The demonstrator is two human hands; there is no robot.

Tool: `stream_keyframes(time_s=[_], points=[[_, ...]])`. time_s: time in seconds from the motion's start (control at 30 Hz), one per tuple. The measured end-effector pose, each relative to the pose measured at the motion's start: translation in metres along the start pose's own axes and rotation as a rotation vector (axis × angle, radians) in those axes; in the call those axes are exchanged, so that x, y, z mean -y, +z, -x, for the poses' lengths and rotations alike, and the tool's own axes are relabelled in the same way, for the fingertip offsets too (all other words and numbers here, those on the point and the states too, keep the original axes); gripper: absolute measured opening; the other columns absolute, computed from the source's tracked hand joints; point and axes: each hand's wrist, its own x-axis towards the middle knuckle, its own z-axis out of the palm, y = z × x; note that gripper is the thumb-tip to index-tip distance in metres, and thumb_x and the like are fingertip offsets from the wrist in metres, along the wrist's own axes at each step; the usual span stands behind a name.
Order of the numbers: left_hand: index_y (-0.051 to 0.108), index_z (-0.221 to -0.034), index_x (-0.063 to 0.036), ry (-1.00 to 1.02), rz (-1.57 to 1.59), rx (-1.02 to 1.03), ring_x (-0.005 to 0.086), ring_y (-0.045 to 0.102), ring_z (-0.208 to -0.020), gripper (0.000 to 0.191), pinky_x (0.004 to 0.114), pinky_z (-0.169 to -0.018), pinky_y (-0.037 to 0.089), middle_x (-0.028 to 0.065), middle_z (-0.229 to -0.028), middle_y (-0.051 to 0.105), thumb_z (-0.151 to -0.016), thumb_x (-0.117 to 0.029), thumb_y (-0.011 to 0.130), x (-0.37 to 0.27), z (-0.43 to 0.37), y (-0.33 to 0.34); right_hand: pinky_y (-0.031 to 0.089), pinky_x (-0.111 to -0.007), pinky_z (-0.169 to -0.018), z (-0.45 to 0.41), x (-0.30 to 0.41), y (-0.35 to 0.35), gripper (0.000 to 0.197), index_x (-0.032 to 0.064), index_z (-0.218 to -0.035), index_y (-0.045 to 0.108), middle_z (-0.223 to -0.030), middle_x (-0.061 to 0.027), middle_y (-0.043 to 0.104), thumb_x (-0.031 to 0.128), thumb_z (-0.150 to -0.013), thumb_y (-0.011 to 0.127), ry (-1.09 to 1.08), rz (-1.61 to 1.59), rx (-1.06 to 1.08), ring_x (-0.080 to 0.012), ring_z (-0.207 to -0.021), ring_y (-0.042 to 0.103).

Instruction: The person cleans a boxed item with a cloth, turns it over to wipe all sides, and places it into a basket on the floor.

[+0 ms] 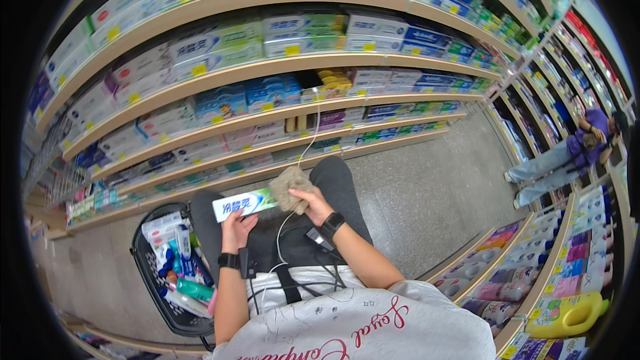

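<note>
My left hand (238, 230) holds a white, green and blue toothpaste box (244, 204) by its lower edge, with the fingers under it. Against the box's right end is a crumpled brown cloth (290, 189), gripped in my right hand (312, 204). Both hands are over my lap, between my knees. On each wrist sits a black band. A white cable (317, 125) runs from a dark phone-like device (309, 80) on the shelf down to the cloth, and a white cable also passes below it.
A black basket (145, 280) of bottles and packages stands on the floor at my left. Shelves (280, 65) of boxed toothpaste curve ahead. Bottles, among them a yellow jug (565, 316), fill the shelves at lower right. Another person (570, 152) stands in the aisle at right.
</note>
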Motion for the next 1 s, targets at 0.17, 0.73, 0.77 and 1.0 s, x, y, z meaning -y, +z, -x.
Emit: stream_keyframes(time_s=[0.17, 0.73, 0.77, 1.0], points=[[0.046, -0.114, -0.0010, 0.014, 0.083, 0.064, 0.0319, 0.062, -0.092, 0.038, 0.037, -0.080, 0.051, 0.0144, -0.108, 0.058, -0.082, -0.015, 0.060, 0.016, -0.017, 0.042, 0.048, -0.031, -0.082, 0.000, 0.015, -0.007, 0.037, -0.0006, -0.112, 0.055, -0.105, -0.0081, 0.061, 0.015, -0.080, 0.066, -0.147, -0.081, -0.114, -0.0176, -0.094, 0.061], [0.055, -0.110, -0.0037, 0.224, 0.018, -0.113, 0.0182, 0.061, -0.091, 0.035, 0.033, -0.079, 0.049, 0.0078, -0.100, 0.062, -0.077, -0.005, 0.067, 0.011, -0.006, 0.038, 0.049, -0.029, -0.075, -0.002, -0.004, 0.001, 0.031, -0.0061, -0.102, 0.060, -0.094, -0.0112, 0.065, 0.006, -0.074, 0.059, -0.225, 0.309, -0.198, -0.0182, -0.085, 0.062], [0.055, -0.110, -0.0039, 0.214, -0.028, -0.097, 0.0176, 0.061, -0.091, 0.035, 0.032, -0.079, 0.049, 0.0076, -0.100, 0.062, -0.077, -0.005, 0.068, 0.012, -0.005, 0.042, 0.049, -0.028, -0.074, -0.001, -0.005, 0.011, 0.031, -0.0062, -0.102, 0.060, -0.093, -0.0108, 0.065, 0.006, -0.074, 0.059, -0.170, 0.438, -0.143, -0.0177, -0.084, 0.062], [0.060, -0.106, 0.0007, 0.314, -0.271, 0.016, 0.0124, 0.059, -0.085, 0.034, 0.026, -0.076, 0.046, 0.0050, -0.100, 0.063, -0.074, -0.002, 0.072, 0.021, -0.008, 0.066, 0.050, -0.028, -0.077, 0.003, -0.004, 0.001, 0.033, -0.0021, -0.107, 0.060, -0.098, -0.0073, 0.065, 0.008, -0.076, 0.065, -0.049, 0.380, 0.084, -0.0152, -0.088, 0.062]])
